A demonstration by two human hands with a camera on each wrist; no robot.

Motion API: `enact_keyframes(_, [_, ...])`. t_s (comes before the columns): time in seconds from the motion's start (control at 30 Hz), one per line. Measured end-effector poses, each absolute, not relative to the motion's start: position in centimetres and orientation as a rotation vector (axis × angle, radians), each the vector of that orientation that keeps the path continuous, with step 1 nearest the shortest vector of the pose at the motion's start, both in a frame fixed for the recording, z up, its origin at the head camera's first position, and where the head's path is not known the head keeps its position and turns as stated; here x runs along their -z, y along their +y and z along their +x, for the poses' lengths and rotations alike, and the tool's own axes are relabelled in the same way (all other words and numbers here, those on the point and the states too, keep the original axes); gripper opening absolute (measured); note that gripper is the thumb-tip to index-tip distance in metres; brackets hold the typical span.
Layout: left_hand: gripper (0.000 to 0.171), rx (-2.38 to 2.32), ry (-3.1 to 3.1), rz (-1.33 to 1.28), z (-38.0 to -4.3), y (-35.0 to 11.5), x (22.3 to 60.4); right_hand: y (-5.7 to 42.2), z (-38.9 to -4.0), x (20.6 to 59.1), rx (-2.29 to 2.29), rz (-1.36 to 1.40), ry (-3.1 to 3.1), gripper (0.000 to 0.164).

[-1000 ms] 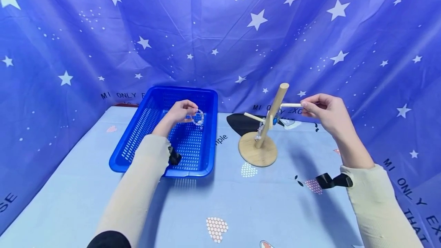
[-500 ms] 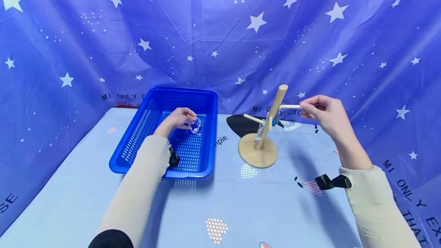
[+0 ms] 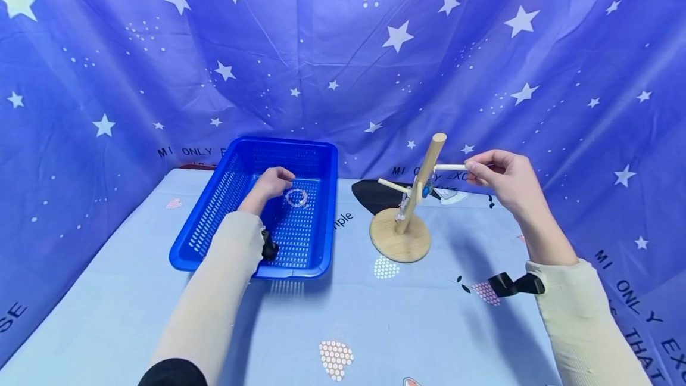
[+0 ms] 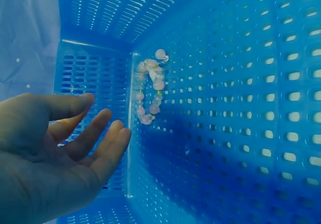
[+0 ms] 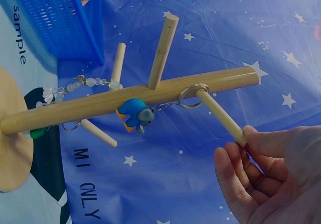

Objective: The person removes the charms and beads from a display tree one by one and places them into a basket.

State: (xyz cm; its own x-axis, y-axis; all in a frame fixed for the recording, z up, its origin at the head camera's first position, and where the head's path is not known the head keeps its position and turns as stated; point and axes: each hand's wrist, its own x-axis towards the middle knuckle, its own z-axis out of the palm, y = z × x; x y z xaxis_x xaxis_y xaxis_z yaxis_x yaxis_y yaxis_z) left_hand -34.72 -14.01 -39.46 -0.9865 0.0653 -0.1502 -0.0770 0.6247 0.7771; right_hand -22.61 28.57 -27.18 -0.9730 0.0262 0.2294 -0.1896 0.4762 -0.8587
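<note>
My left hand (image 3: pixel 280 179) hovers inside the blue mesh basket (image 3: pixel 214 213), fingers loosely spread and holding nothing (image 4: pixel 100 133). A bracelet of pale pink and clear beads (image 3: pixel 296 198) lies on the basket floor just right of that hand, apart from the fingers (image 4: pixel 149 91). My right hand (image 3: pixel 477 170) pinches the tip of the upper right peg (image 5: pixel 220 116) of a wooden stand (image 3: pixel 423 177) with a round base. A blue figure keychain (image 5: pixel 136 114) hangs by its ring on that peg. A bead string (image 5: pixel 90 82) hangs lower on the post.
The basket's walls (image 4: pixel 251 83) surround the left hand. The stand's other pegs (image 5: pixel 161 53) stick out to the sides. A light blue printed cloth (image 3: pixel 375 314) covers the table, and a starry blue curtain (image 3: pixel 343 46) closes off the back and sides.
My left hand lowered the bracelet into the basket, let go and opened; the bracelet now lies on the basket floor. The right hand stayed on the peg.
</note>
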Motion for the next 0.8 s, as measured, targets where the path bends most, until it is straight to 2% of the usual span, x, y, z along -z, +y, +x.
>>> enact_keyframes(0.2, [0.032,-1.360,2.750,0.031,-34.6,-14.0,38.9,28.6,-22.5,27.2,-1.479,0.136,-2.526,0.009])
enact_keyframes(0.8, [0.032,-1.812,2.535,0.174,-34.6,-12.9,36.9,28.7,-22.7,27.2,-1.505,0.138,-2.519,0.006])
